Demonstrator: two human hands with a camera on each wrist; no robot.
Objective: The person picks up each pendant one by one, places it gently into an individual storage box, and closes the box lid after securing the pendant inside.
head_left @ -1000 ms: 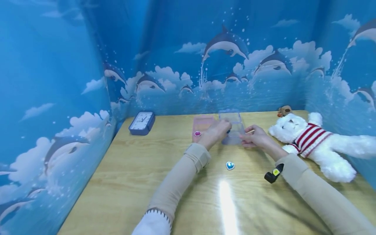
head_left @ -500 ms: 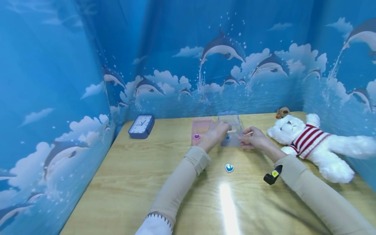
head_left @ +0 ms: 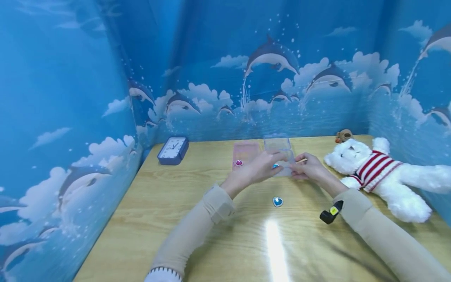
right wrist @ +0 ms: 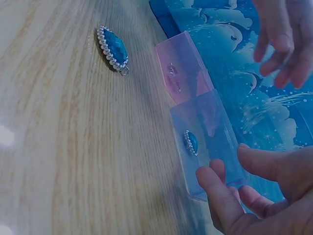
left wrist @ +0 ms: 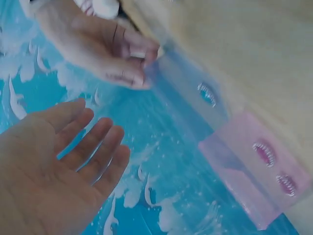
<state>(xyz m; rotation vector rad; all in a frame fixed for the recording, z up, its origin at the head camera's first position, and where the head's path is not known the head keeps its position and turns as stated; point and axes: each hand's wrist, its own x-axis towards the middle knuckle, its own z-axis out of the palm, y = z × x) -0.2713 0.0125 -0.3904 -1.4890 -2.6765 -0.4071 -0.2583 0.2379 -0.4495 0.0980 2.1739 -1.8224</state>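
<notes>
A clear bluish plastic box stands with its lid raised at the far side of the table. Inside it lies a blue heart gem with a beaded silver rim. My right hand grips the box's right edge between thumb and fingers. Just above the box, my left hand has its fingers loosely extended and holds nothing. To the left of that box is a pink clear box containing two pink gems. A second blue heart gem rests on the table, nearer me.
A blue clock stands at the table's far left. On the right, a white teddy bear in a striped sweater lies beside a small brown toy. A dolphin-print curtain surrounds the table.
My left hand has come up and back from inside the bluish box, and the blue gem now shows there. The right hand stays at the box's edge.
</notes>
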